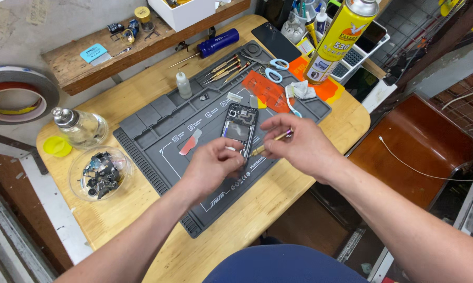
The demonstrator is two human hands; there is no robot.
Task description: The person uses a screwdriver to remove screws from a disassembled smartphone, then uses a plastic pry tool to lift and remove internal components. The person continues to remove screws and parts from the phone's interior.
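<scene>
An opened phone (239, 128), back cover off and dark insides showing, lies on a grey repair mat (158, 120). My left hand (211, 166) rests on the mat at the phone's near end, fingertips pinched together on something small and pale that I cannot make out. My right hand (299, 145) holds a small brass-handled screwdriver (270, 143), its tip pointing left toward the phone's lower edge.
A row of screwdrivers (223, 69), scissors (272, 71), an orange sheet (265, 89) and a small dropper bottle (183, 85) lie at the mat's far side. A spray can (337, 39) stands at back right. A glass bottle (80, 126) and a clear bowl of parts (99, 173) sit left.
</scene>
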